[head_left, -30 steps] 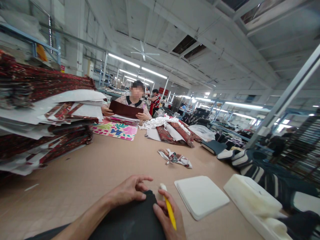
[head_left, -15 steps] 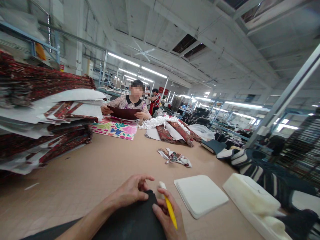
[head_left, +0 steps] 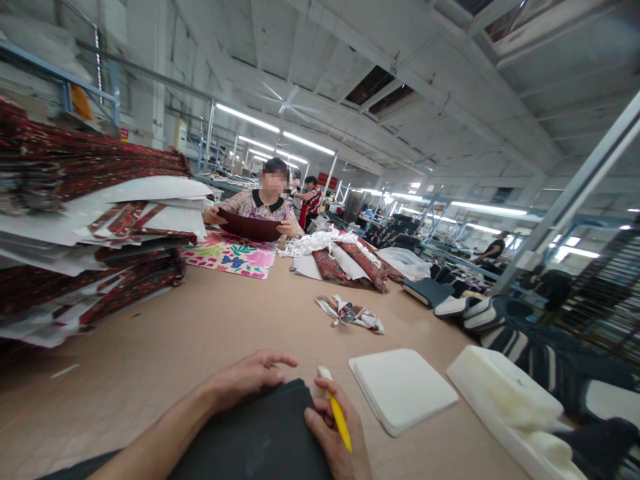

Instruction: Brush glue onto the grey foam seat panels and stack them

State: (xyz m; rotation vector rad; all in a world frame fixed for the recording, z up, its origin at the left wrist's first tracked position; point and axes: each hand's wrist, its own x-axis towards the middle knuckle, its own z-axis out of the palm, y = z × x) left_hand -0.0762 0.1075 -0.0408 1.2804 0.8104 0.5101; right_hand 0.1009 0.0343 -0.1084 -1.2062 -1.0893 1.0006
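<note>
Fabric, dark and flat [head_left: 260,433], is lying at the near edge of the bench [head_left: 165,347], its lower part running out of the picture, so its full shape is hard to make out. The left hand [head_left: 245,380] is resting on the cloth's upper left corner with the fingers spread and laid flat, gripping nothing; the forearm is being cut off by the bottom border. The right hand [head_left: 335,433] is sitting at the cloth's right edge, its grip pinching a yellow marker [head_left: 336,413] whose pale tip is pointing up and away; the wrist is out of view.

Just right of the marker, a stack of white sheets [head_left: 403,390] is lying square on the bench, apart from the cloth. Further right, a white foam block [head_left: 505,390] is overhanging the bench's right edge, partly hiding striped cloth [head_left: 505,337] behind it. A crumpled patterned scrap [head_left: 350,313] is lying alone mid-bench. Tall piles of red patterned fabric [head_left: 85,233] are crowding the left side. Between those piles and the white sheets, bare bench is stretching ahead toward a seated person [head_left: 263,207] who is holding a dark brown piece [head_left: 250,225] at the far end.
</note>
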